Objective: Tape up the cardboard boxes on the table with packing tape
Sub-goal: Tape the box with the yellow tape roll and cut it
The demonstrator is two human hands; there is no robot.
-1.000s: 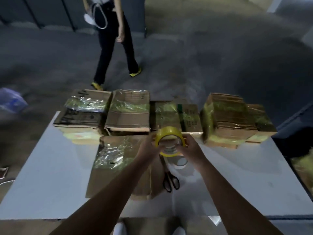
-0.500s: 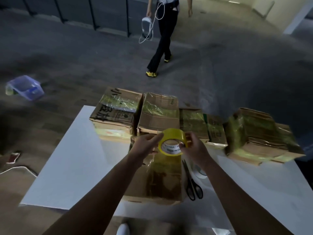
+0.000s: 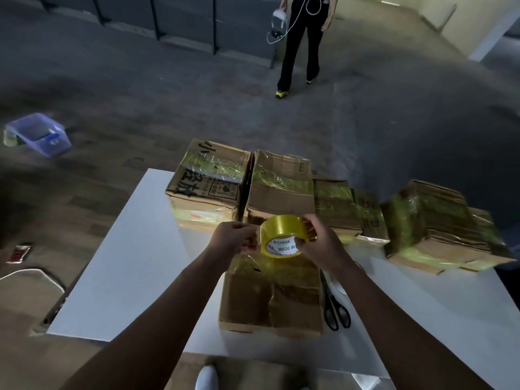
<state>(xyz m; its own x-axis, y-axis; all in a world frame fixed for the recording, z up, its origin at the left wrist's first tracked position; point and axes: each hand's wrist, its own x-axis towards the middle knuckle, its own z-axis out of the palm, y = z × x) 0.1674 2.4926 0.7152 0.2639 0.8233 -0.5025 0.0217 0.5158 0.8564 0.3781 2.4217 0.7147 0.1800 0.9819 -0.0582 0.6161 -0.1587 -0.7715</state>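
The left hand [image 3: 235, 238] pinches the left edge of the yellow tape roll [image 3: 281, 229]. The right hand [image 3: 322, 246] grips its right side. The roll is held above a cardboard box [image 3: 270, 302] on the white bench [image 3: 118, 277]. Scissors [image 3: 336, 308] lie just right of the box.

Dim grey floor [image 3: 140, 80] (beneath white table [image 3: 121, 263])
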